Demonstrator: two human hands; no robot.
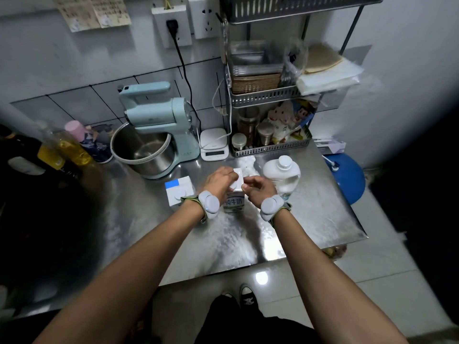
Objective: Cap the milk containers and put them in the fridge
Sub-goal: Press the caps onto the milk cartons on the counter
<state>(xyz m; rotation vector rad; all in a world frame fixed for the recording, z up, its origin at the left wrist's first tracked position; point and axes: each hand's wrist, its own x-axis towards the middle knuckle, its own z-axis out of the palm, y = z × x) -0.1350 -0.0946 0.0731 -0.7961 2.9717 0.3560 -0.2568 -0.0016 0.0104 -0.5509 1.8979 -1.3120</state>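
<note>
Your forearms reach out over the steel counter [310,219], both wrists banded with grey trackers, and meet at the milk carton [234,202] standing upright mid-counter, just in front of you. Your left hand [219,181] curls over the carton's top from the left, likely steadying it, while your right hand [258,187] pinches in at the white cap [236,185] on its sloped top, so this looks like the capping twist; whether the cap is seated yet, I cannot tell. That carton is white and pale blue with printed characters on its front face. Just left stands a second carton [179,189], blue-and-white top, round cap showing, no hand on it. Right and a little farther back sits a white plastic jug [282,171], lid on. Beyond them the mint stand mixer [154,125] and white scale [214,145] stand against the wall. No fridge is in view.
</note>
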